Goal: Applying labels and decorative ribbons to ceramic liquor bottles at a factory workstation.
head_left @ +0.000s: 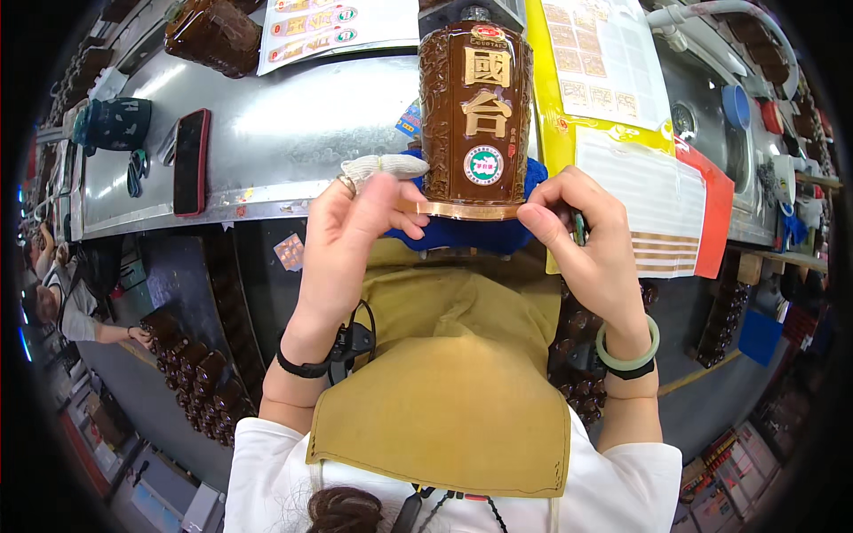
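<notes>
A brown glazed bottle point(435, 115) with raised gold characters and a round green-and-white sticker lies on a blue pad point(444, 233), its base toward me. Along the base runs a narrow gold strip point(471, 210). My left hand point(342, 226) is closed at the strip's left end, thumb blurred; a white cloth finger cover point(384, 166) sits on one finger. At the right end my right hand point(591, 226) pinches the strip between thumb and fingers. A small dark green object point(579, 228) is tucked in the right palm, its kind unclear.
Sticker sheets point(342, 31) lie at the back left, others point(604, 62) on yellow packaging at right, beside a white striped stack point(640, 195). A red-edged phone point(190, 164) and dark green jar point(115, 123) stand left. Another person point(75, 306) reaches toward brown bottles point(191, 369).
</notes>
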`<action>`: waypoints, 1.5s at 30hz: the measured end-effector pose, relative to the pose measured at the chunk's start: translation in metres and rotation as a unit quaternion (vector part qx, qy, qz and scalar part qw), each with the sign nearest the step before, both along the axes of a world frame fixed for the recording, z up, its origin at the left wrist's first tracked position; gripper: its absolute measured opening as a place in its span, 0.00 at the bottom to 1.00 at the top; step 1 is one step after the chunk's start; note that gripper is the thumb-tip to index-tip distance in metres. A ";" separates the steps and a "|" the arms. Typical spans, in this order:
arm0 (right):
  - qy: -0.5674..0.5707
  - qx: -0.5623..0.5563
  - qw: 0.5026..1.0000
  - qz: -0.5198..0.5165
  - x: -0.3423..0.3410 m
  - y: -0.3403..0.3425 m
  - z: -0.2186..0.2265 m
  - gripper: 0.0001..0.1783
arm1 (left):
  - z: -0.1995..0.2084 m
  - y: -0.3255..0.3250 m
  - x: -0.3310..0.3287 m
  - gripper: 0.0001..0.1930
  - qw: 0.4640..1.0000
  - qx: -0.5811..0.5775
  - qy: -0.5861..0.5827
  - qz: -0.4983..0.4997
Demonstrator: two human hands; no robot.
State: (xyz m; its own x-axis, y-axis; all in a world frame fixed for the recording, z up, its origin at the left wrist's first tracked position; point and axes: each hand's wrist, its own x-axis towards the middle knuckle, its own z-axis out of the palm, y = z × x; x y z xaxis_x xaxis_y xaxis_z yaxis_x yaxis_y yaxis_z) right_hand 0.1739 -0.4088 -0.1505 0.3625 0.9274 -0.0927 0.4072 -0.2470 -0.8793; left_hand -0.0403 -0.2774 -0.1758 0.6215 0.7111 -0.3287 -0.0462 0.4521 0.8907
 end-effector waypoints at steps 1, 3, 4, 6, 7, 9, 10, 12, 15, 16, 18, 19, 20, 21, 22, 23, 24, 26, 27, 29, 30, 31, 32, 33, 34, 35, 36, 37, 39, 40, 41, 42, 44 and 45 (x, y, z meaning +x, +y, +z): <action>-0.001 -0.001 1.000 0.002 0.000 0.000 0.000 0.10 | -0.001 -0.002 0.002 0.16 1.000 0.000 0.001 -0.001; 0.007 0.000 1.000 -0.008 0.000 0.000 -0.001 0.10 | -0.003 -0.006 0.007 0.14 0.996 0.073 0.043 -0.012; 0.014 0.005 1.000 -0.008 0.000 0.000 -0.001 0.10 | -0.003 -0.006 0.008 0.18 0.999 0.025 0.024 0.018; 0.018 0.001 1.000 -0.009 -0.001 0.000 -0.001 0.10 | -0.004 -0.006 0.008 0.17 0.999 0.028 0.031 0.017; 0.024 -0.004 1.000 -0.011 -0.001 0.000 -0.001 0.10 | -0.004 -0.006 0.008 0.16 0.999 0.028 0.033 0.014; 0.020 -0.006 1.000 -0.010 -0.001 0.001 -0.001 0.10 | -0.004 -0.006 0.008 0.16 0.999 0.027 0.030 0.015; 0.019 -0.009 1.000 -0.013 -0.001 0.001 -0.001 0.10 | -0.004 -0.006 0.007 0.16 0.999 0.021 0.025 0.015; 0.020 -0.007 1.000 -0.011 -0.002 0.001 -0.001 0.10 | -0.005 -0.006 0.007 0.16 0.999 0.020 0.025 0.016; 0.022 -0.008 1.000 -0.014 -0.003 0.001 -0.002 0.11 | -0.006 -0.007 0.007 0.16 1.000 0.017 0.018 0.014; 0.021 -0.009 1.000 -0.018 -0.003 0.002 -0.002 0.11 | -0.006 -0.007 0.007 0.15 1.000 0.016 0.013 0.013; 0.021 -0.005 1.000 -0.016 -0.004 0.002 -0.003 0.11 | -0.006 -0.007 0.007 0.15 1.000 0.019 0.015 0.015; 0.020 0.001 1.000 -0.016 -0.004 0.002 -0.003 0.10 | -0.006 -0.007 0.007 0.15 1.000 0.017 0.014 0.017; 0.020 0.001 1.000 -0.015 -0.004 0.002 -0.003 0.10 | -0.006 -0.007 0.007 0.15 1.000 0.019 0.016 0.017; 0.019 0.000 1.000 -0.017 -0.004 0.002 -0.004 0.10 | -0.006 -0.007 0.007 0.16 1.000 0.020 0.015 0.017; 0.019 -0.001 1.000 -0.018 -0.004 0.002 -0.004 0.10 | -0.006 -0.007 0.007 0.16 1.000 0.018 0.010 0.015; 0.019 -0.001 1.000 -0.018 -0.004 0.002 -0.004 0.10 | -0.006 -0.007 0.007 0.16 1.000 0.020 0.014 0.016; 0.016 -0.003 1.000 -0.017 -0.004 0.002 -0.004 0.10 | -0.006 -0.007 0.007 0.16 1.000 0.019 0.013 0.015; 0.013 -0.005 1.000 -0.016 -0.004 0.001 -0.004 0.10 | -0.006 -0.007 0.007 0.16 1.000 0.018 0.011 0.013; 0.018 -0.004 1.000 -0.018 -0.004 0.001 -0.004 0.10 | -0.006 -0.007 0.007 0.16 1.000 0.015 0.011 0.015; 0.023 -0.002 1.000 -0.020 -0.004 0.002 -0.004 0.10 | -0.005 -0.007 0.007 0.15 1.000 0.013 0.011 0.016; 0.019 0.000 1.000 -0.018 -0.004 0.002 -0.004 0.10 | -0.005 -0.007 0.007 0.14 1.000 0.006 0.008 0.015; 0.017 -0.001 1.000 -0.020 -0.004 0.002 -0.004 0.10 | -0.005 -0.007 0.007 0.13 1.000 -0.002 0.002 0.016; 0.016 0.000 1.000 -0.020 -0.004 0.002 -0.003 0.10 | -0.005 -0.007 0.007 0.13 1.000 -0.001 0.005 0.014; 0.015 0.000 1.000 -0.018 -0.004 0.002 -0.003 0.10 | -0.005 -0.007 0.007 0.13 1.000 0.002 0.006 0.015; 0.018 -0.002 1.000 -0.017 -0.004 0.002 -0.003 0.10 | -0.005 -0.007 0.007 0.13 1.000 0.001 0.006 0.016; 0.021 -0.005 1.000 -0.019 -0.004 0.003 -0.003 0.10 | -0.005 -0.007 0.007 0.13 1.000 0.004 0.007 0.016; 0.020 -0.004 1.000 -0.017 -0.004 0.003 -0.003 0.10 | -0.005 -0.006 0.007 0.13 1.000 0.004 0.006 0.016; 0.018 -0.004 1.000 -0.016 -0.004 0.003 -0.003 0.10 | -0.005 -0.006 0.007 0.13 1.000 0.003 0.004 0.015; 0.016 -0.004 1.000 -0.015 -0.003 0.002 -0.003 0.10 | -0.005 -0.007 0.007 0.13 1.000 0.004 0.006 0.014; 0.017 -0.004 1.000 -0.016 -0.003 0.002 -0.003 0.10 | -0.005 -0.006 0.008 0.13 1.000 0.004 0.008 0.013; 0.018 -0.005 1.000 -0.018 -0.004 0.002 -0.003 0.10 | -0.005 -0.007 0.008 0.13 1.000 0.004 0.008 0.012; 0.017 -0.004 1.000 -0.017 -0.004 0.002 -0.003 0.10 | -0.004 -0.007 0.008 0.13 1.000 0.005 0.008 0.013; 0.014 -0.005 1.000 -0.020 -0.004 0.002 -0.004 0.10 | -0.004 -0.006 0.008 0.13 1.000 0.005 0.008 0.013; 0.013 -0.002 1.000 -0.017 -0.004 0.002 -0.004 0.10 | -0.003 -0.006 0.008 0.13 1.000 0.005 0.009 0.013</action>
State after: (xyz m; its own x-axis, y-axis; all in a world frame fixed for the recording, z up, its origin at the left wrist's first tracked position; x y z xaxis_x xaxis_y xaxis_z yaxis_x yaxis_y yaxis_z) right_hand 0.1698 -0.4065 -0.1542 0.3907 0.9144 -0.1062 0.3764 -0.2639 -0.8881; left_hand -0.0325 -0.2839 -0.1792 0.5966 0.7305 -0.3324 -0.0417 0.4418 0.8962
